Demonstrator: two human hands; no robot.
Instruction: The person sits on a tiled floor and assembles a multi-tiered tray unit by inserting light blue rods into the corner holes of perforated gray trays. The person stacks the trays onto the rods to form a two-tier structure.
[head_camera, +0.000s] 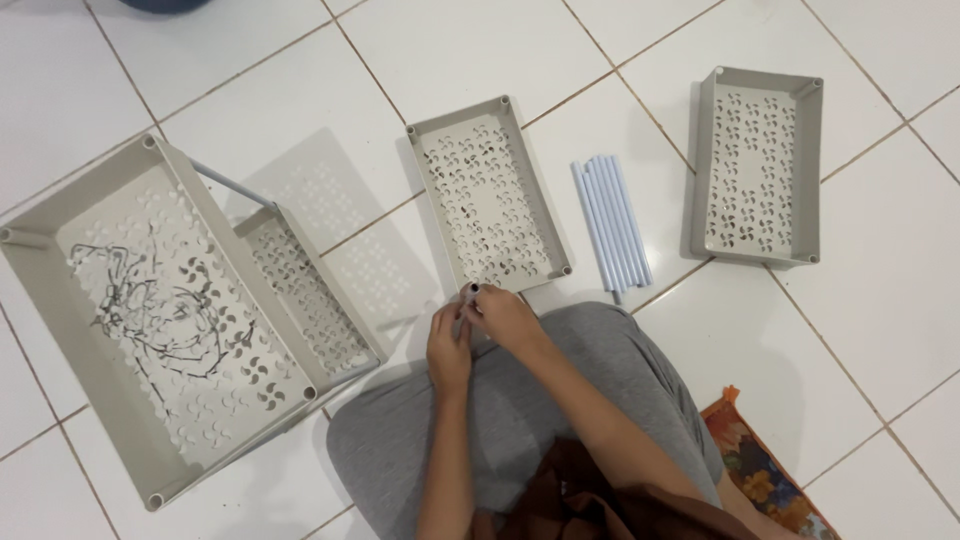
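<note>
Both my hands, left hand (449, 345) and right hand (503, 313), pinch one small tube (470, 292) at the tray (489, 196) corner; I judge it could slip onto the floor (300, 100).

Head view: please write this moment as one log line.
left hand: on small grey tube end | right hand: same | perforated grey plastic tray: ahead
</note>
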